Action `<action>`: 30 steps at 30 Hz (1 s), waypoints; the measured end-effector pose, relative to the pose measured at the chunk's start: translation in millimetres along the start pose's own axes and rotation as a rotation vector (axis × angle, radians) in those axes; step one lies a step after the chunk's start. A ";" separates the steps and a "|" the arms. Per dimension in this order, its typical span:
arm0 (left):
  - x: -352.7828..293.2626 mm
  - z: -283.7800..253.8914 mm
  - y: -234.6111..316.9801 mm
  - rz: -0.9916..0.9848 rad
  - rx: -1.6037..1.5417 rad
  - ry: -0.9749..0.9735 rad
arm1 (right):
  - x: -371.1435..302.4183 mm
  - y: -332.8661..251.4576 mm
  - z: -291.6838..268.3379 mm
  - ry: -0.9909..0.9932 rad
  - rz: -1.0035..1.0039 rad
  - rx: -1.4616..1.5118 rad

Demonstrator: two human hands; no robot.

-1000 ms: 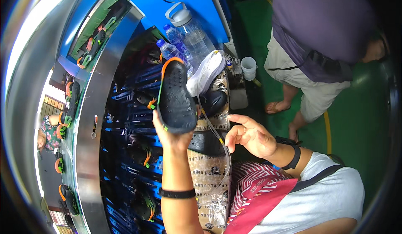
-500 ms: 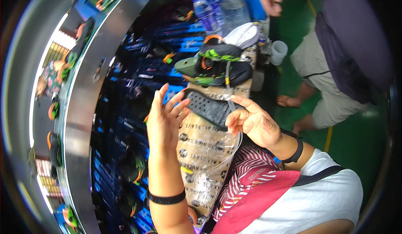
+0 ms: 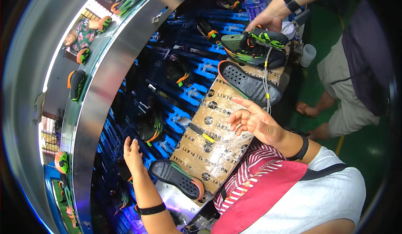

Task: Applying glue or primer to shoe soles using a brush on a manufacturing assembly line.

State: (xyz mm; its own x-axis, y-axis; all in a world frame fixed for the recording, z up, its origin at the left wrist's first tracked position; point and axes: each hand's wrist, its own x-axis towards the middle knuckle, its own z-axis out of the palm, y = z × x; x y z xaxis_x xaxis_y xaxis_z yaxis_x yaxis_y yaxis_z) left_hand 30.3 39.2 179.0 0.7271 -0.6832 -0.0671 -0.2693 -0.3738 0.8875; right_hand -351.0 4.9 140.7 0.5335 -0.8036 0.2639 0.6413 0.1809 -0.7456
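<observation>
My left hand (image 3: 133, 155) is raised over the dark conveyor with blue slats (image 3: 197, 93), its fingers stretched up and holding nothing. My right hand (image 3: 258, 123), index finger extended and the others loosely bent, hovers above the bench (image 3: 222, 116) covered in printed brown paper; no object shows in it. Beyond it lies a black shoe sole (image 3: 251, 83) with small holes and an orange edge. A similar sole (image 3: 176, 179) lies at the bench's near end, right of my left forearm. A small brush (image 3: 201, 132) with a yellow-banded handle rests mid-bench.
A co-worker's hand (image 3: 270, 20) reaches onto black and green shoes (image 3: 247, 49) piled at the bench's far end. A thin cable (image 3: 265, 77) hangs over the far sole. Bottles (image 3: 252, 3) and a white cup (image 3: 308, 54) stand nearby. More shoes (image 3: 77, 84) ride behind the metal rail (image 3: 102, 77).
My hands have moved apart, the left going left and lower. The view has shifted, showing more of the bench and the near sole. The co-worker's hand has come onto the shoes.
</observation>
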 end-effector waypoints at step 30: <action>109.8 51.6 -32.5 0.056 -0.246 -0.310 | 46.0 22.3 -30.0 0.096 0.114 -0.056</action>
State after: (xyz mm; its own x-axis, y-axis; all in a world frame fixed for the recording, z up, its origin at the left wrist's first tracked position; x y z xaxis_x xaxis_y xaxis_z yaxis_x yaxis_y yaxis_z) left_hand 86.4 -56.0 119.3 0.4808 -0.8690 -0.1165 -0.1164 -0.1950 0.9739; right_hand -328.7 -45.1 117.9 0.5446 -0.8304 0.1177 0.5462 0.2446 -0.8011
